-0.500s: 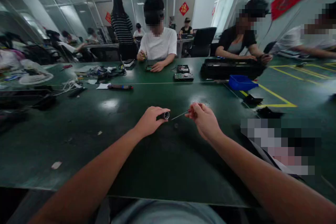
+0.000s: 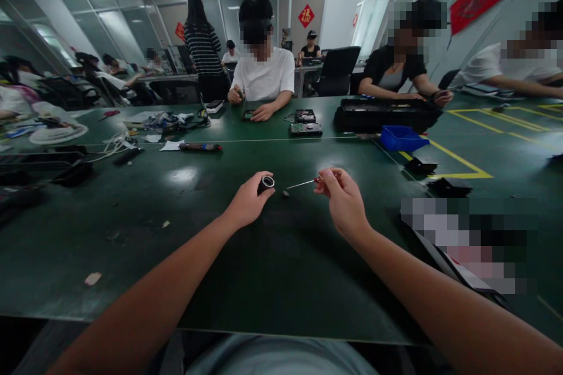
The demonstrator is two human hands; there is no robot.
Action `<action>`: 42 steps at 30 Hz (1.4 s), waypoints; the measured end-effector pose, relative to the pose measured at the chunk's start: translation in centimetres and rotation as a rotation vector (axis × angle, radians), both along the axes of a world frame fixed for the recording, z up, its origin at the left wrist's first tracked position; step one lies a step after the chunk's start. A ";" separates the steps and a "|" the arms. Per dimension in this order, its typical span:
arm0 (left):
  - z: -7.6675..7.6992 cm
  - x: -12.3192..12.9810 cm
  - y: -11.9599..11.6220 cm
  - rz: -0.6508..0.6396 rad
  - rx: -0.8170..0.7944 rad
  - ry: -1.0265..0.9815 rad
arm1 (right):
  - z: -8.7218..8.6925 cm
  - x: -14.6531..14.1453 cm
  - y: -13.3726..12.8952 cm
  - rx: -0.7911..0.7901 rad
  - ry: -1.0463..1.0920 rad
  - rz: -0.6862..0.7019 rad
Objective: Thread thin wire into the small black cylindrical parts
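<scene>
One black cylinder (image 2: 266,183), ringed end upward, was held in the left hand (image 2: 250,199); one thin-shafted tool (image 2: 307,182) was gripped in the right hand (image 2: 345,199), shaft directed towards nine o'clock, tip short of the cylinder. One small piece (image 2: 285,193) was found by the tip, at three o'clock from the nearer left hand. The near edge of the tabletop (image 2: 281,293) was noted at six o'clock, a blue bin (image 2: 402,137) at two.
</scene>
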State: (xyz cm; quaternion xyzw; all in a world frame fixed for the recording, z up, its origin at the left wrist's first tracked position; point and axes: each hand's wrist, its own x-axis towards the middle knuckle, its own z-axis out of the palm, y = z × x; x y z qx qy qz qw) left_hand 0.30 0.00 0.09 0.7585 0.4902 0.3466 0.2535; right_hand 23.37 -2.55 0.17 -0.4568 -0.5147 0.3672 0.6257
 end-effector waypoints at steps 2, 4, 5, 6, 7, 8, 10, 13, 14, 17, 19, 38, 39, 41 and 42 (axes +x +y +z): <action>0.4 0.0 0.2 0.025 -0.043 -0.042 | 0.2 0.0 -0.2 0.013 -0.043 -0.008; 0.8 0.1 0.3 0.050 -0.076 -0.021 | 0.4 0.0 -0.4 0.025 -0.080 -0.020; 1.1 0.2 0.4 0.058 -0.086 0.008 | 0.6 0.0 -0.5 0.034 -0.094 -0.027; 1.3 0.3 0.5 0.062 -0.089 0.041 | 0.8 -0.1 -0.6 0.045 -0.104 -0.036; 1.4 0.4 0.7 0.061 -0.081 0.072 | 1.0 -0.1 -0.7 0.055 -0.115 -0.042; 1.5 0.5 0.9 0.056 -0.067 0.103 | 1.1 -0.1 -0.9 0.062 -0.124 -0.046; 1.5 0.8 1.5 0.030 -0.027 0.176 | 1.4 -0.1 -1.0 0.071 -0.144 -0.053; 1.3 1.0 2.5 -0.044 0.016 0.356 | 1.7 -0.2 -1.2 0.083 -0.174 -0.059; 1.2 1.0 2.7 -0.072 0.020 0.423 | 1.7 -0.2 -1.2 0.089 -0.183 -0.063; 0.9 1.2 3.2 -0.138 0.025 0.574 | 1.7 -0.2 -1.3 0.097 -0.204 -0.068; 0.7 1.5 3.3 -0.163 0.024 0.631 | 1.8 -0.2 -1.4 0.099 -0.212 -0.061; 2.2 -1.6 5.1 0.109 -0.268 -0.043 | 2.0 -0.4 -1.6 0.070 -0.216 -0.011; 2.4 -2.4 5.2 0.141 -0.328 -0.153 | 2.0 -0.4 -1.6 0.069 -0.213 -0.012; 2.7 -4.3 5.2 0.204 -0.405 -0.350 | 1.9 -0.4 -1.5 0.069 -0.208 -0.010; 2.8 -5.4 5.3 0.231 -0.424 -0.433 | 1.8 -0.4 -1.5 0.068 -0.209 -0.008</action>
